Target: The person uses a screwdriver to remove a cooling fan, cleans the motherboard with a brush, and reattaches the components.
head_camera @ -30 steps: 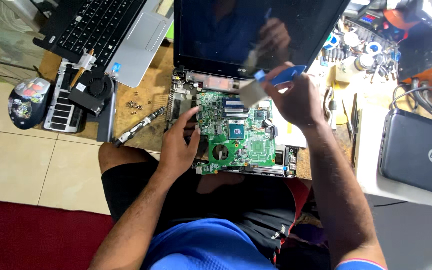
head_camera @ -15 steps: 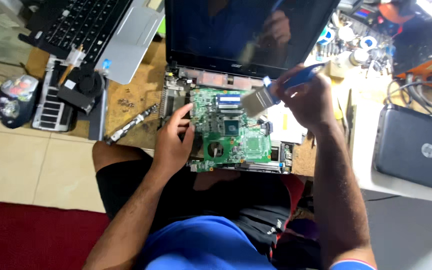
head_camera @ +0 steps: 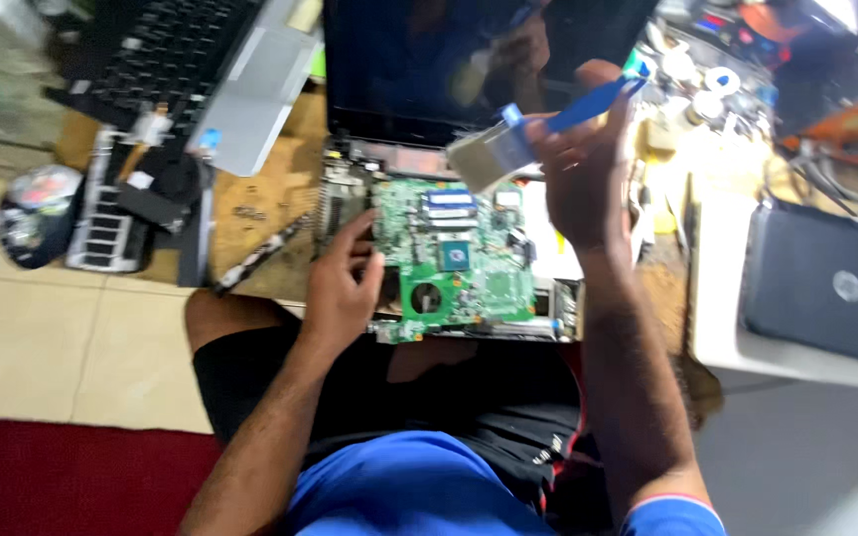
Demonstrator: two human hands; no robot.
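Note:
An opened laptop lies in front of me with its green motherboard (head_camera: 459,263) exposed and its dark screen (head_camera: 419,69) tilted up behind. My left hand (head_camera: 345,283) rests on the board's left edge, fingers spread on it. My right hand (head_camera: 578,169) is raised above the board's right side and grips a brush with a blue handle (head_camera: 588,104); its pale bristles (head_camera: 484,159) point left, above the board's upper part.
A second laptop with a black keyboard (head_camera: 166,50) sits at the upper left, with loose dark parts (head_camera: 136,199) below it. A closed dark laptop (head_camera: 826,283) lies on a white surface at the right. Small parts and tools clutter the upper right (head_camera: 717,79).
My right hand has lifted the brush up and away from the board's surface. My left hand stays on the board's left edge. The view has shifted slightly.

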